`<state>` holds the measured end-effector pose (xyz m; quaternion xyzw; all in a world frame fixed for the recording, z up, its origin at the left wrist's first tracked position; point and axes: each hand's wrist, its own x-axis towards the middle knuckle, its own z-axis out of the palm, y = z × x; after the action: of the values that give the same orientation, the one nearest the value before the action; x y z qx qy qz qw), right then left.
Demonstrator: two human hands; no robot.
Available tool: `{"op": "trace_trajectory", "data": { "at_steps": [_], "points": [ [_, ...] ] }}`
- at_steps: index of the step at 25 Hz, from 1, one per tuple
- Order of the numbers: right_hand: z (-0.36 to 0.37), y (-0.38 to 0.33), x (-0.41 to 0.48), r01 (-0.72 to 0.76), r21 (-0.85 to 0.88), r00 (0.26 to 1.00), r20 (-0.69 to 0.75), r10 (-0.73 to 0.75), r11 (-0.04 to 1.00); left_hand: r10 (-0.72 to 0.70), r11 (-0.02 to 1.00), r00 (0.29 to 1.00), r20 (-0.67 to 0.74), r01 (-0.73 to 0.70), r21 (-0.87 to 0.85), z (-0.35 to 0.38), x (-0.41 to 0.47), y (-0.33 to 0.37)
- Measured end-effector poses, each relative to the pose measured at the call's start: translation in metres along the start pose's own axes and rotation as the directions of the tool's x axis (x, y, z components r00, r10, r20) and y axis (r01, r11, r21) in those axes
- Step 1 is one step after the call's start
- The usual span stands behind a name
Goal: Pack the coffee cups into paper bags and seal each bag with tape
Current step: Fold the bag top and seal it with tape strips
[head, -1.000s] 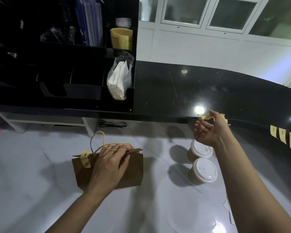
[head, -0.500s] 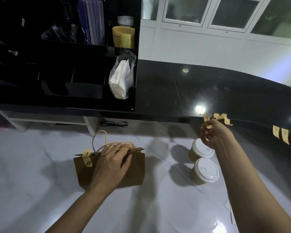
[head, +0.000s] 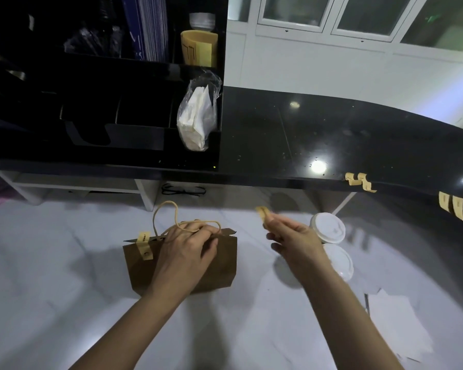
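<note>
Closest to the person, off to the right, some white paper sheets (head: pixel 396 324) lie flat on the white counter (head: pixel 51 303). Both bare forearms reach forward over that counter.

The left hand (head: pixel 183 252) sits on top of a brown paper bag (head: pixel 225 265), fingers curled over its closed top edge and gripping it. The bag stands upright about mid-counter. Its rope handles (head: pixel 169 214) poke out from under the fingers, with one loop sticking up. One yellowish tape strip (head: pixel 144 245) is already folded over the top edge near the bag's left corner.

The right hand (head: pixel 292 241) hovers just right of the bag, not touching it, and pinches a loose tape piece (head: pixel 262 213) between thumb and fingertips. It's blurry, so I can't make out more than that.

Right behind that hand are two coffee cups with white lids, side by side and touching or nearly so: a nearer cup (head: pixel 340 260) and a farther cup (head: pixel 329 227). Both sit on the counter outside the bag.

Further back there's a raised glossy black ledge (head: pixel 305 134). A couple of curled spare strips (head: pixel 358 181) hang off its front edge, and three more flat strips (head: pixel 457 209) are stuck along the edge further right.

On the left of the ledge is a black organizer (head: pixel 145 140) with a plastic bag of napkins (head: pixel 197 121) in its right slot. Above that is a yellow roll (head: pixel 199 48) on a shelf. The white window frames (head: pixel 329 22) are at the very back.
</note>
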<state>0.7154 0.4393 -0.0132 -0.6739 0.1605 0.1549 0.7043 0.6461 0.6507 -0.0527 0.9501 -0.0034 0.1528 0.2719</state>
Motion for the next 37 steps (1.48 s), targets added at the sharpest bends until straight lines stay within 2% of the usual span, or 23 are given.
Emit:
{"op": "trace_trajectory", "data": {
  "at_steps": [6, 9, 13, 16, 19, 22, 26, 29, 37],
  "points": [
    [0.044, 0.017, -0.04, 0.108, 0.004, 0.993, 0.039, -0.108, 0.994, -0.015, 0.999, 1.0, 0.015, 0.014, 0.035, 0.0, 0.003, 0.003],
    [0.06, 0.031, -0.046, 0.085, 0.097, 0.996, -0.021, -0.083, 0.992, -0.027, 0.999, 1.0, 0.01, 0.027, 0.029, 0.0, 0.003, 0.004],
    [0.072, 0.043, -0.044, 0.056, 0.214, 0.997, -0.066, -0.043, 0.975, -0.051, 0.995, 0.999, -0.001, 0.051, -0.081, -0.003, 0.001, 0.004],
    [0.076, 0.048, -0.042, 0.06, 0.21, 0.994, -0.1, -0.04, 0.976, -0.078, 0.991, 0.997, -0.016, 0.076, -0.11, -0.003, -0.001, 0.003],
    [0.08, 0.054, -0.04, 0.072, 0.184, 0.992, -0.116, -0.051, 0.98, -0.028, 0.997, 0.999, -0.036, 0.025, -0.073, -0.002, -0.001, 0.003],
    [0.081, 0.057, -0.039, 0.082, 0.187, 0.99, -0.126, -0.058, 0.979, 0.034, 0.999, 0.999, -0.014, -0.034, -0.017, -0.003, -0.001, 0.0],
    [0.083, 0.06, -0.036, 0.103, 0.173, 0.986, -0.147, -0.078, 0.98, 0.035, 0.999, 0.999, 0.032, -0.035, -0.015, -0.004, 0.004, -0.004],
    [0.082, 0.062, -0.035, 0.142, 0.116, 0.981, -0.152, -0.124, 0.983, 0.02, 1.0, 0.997, 0.076, -0.021, 0.009, -0.005, 0.008, -0.003],
    [0.066, 0.079, -0.032, 0.183, -0.321, 0.961, -0.143, -0.238, 0.929, -0.023, 1.0, 0.988, 0.151, 0.02, 0.022, -0.007, 0.01, -0.002]
  ]
}}
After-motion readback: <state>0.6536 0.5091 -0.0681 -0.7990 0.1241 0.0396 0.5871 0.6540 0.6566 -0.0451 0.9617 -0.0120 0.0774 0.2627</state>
